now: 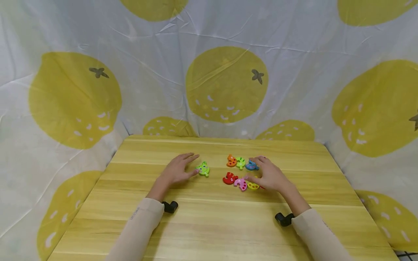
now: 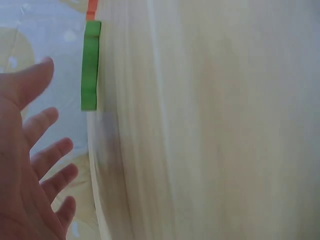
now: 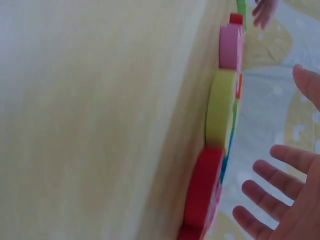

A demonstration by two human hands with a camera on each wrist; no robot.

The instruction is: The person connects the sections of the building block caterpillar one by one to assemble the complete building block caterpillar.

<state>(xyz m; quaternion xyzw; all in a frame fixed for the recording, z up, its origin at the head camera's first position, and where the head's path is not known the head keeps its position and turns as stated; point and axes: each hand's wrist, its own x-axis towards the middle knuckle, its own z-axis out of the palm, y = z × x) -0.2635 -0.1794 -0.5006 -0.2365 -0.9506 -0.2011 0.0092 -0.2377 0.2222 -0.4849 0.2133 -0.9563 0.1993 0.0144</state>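
Observation:
The left hand (image 1: 177, 168) has its fingers spread beside a green puzzle piece with a smiling face (image 1: 204, 169). In the left wrist view that green piece (image 2: 90, 65) stands edge-on, apart from the fingers. The right hand (image 1: 269, 174) hovers over the right end of two rows of puzzle pieces, its fingers loosely spread and holding nothing. Orange (image 1: 232, 160), striped green (image 1: 241, 162) and blue (image 1: 251, 165) pieces form the far row. Nearer lie red (image 1: 230, 178), pink (image 1: 241, 183) and yellow (image 1: 253, 184) pieces. Another red piece (image 3: 204, 190), mostly hidden in the head view, ends the near row.
The pieces lie on a wooden table (image 1: 222, 224). A white curtain with a lemon print (image 1: 290, 47) hangs behind and along both sides of it. Black wrist mounts (image 1: 170, 207) stick out at both sleeve cuffs.

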